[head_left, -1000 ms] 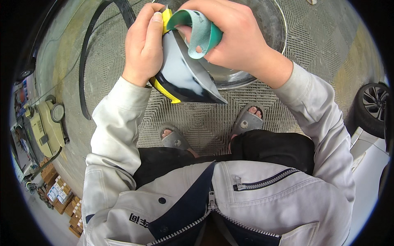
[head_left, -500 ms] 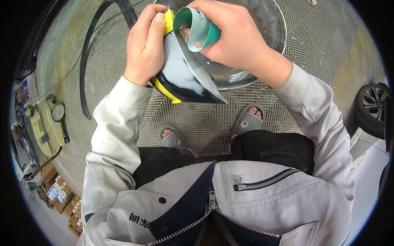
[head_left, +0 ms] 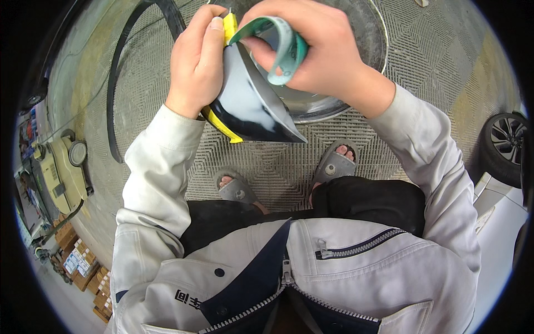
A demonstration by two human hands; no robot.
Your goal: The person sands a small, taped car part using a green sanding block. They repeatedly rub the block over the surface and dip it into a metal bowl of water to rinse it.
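Observation:
My left hand (head_left: 196,67) is closed on the upper left edge of a curved, pointed shell (head_left: 247,103) that looks like a car mirror cover. Its surface is glossy black with patches of light grey. Yellow tape (head_left: 224,127) lines its left edge, with another piece at the top beside my thumb. In my right hand (head_left: 331,47) is a curled sheet of green sandpaper (head_left: 300,51), pinched between thumb and fingers. The sheet's left end reaches the shell's top by the tape; whether it touches is unclear. Some right fingers are hidden behind the sheet.
A round metal basin (head_left: 320,113) stands on the grated floor (head_left: 428,67) below my hands. A long black strip (head_left: 113,94) curves along the floor at left. Toward the right rim is a wheel (head_left: 505,146); boxes (head_left: 80,259) are at lower left.
The green sandpaper has opened from a tight roll into a looser curl as my right hand shifted slightly. The shell has barely moved in my left hand.

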